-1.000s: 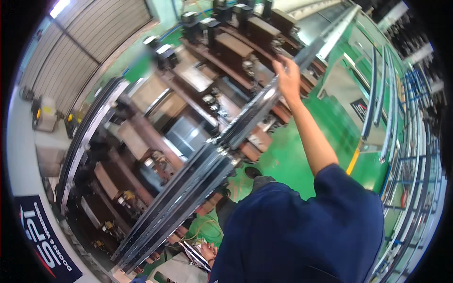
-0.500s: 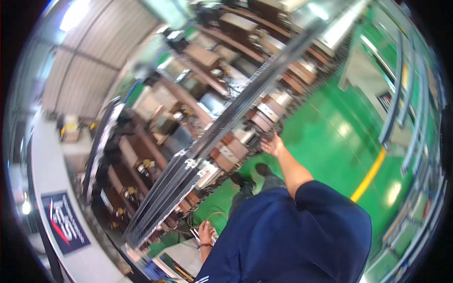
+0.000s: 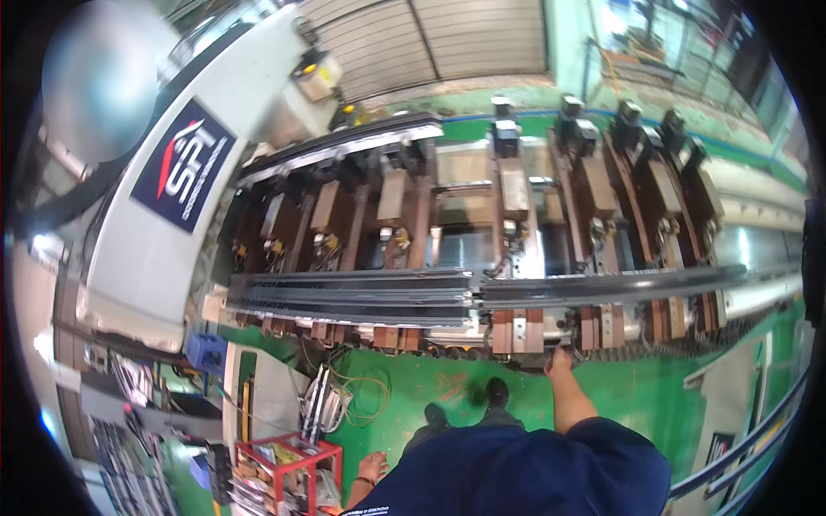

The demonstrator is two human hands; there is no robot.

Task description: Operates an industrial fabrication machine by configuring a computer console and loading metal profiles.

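My right hand [image 3: 559, 360] reaches forward to the near edge of a long machine bed, just right of a brown clamp block [image 3: 518, 332]. Its fingers are blurred against the dark edge, so I cannot make out whether they grip anything. Low and to the left, beside my body, my left hand [image 3: 373, 465] hangs with loosely bent fingers and nothing in it. Across the bed lie long dark metal profiles: a bundle [image 3: 348, 297] on the left and a single profile [image 3: 615, 287] on the right, their ends close together near the middle.
A white machine housing [image 3: 138, 267] stands at the left. Brown cross supports [image 3: 607, 193] with clamps span the bed. Lower left are a red-framed cart [image 3: 288, 469] with loose parts, a blue crate [image 3: 206, 352] and a hose [image 3: 385, 400] on the green floor. Rails [image 3: 748, 451] run at the right.
My view has turned, so the bed now runs across it rather than slanting. The right hand, spread beside the bed before, is now against its near edge. My left hand still hangs low.
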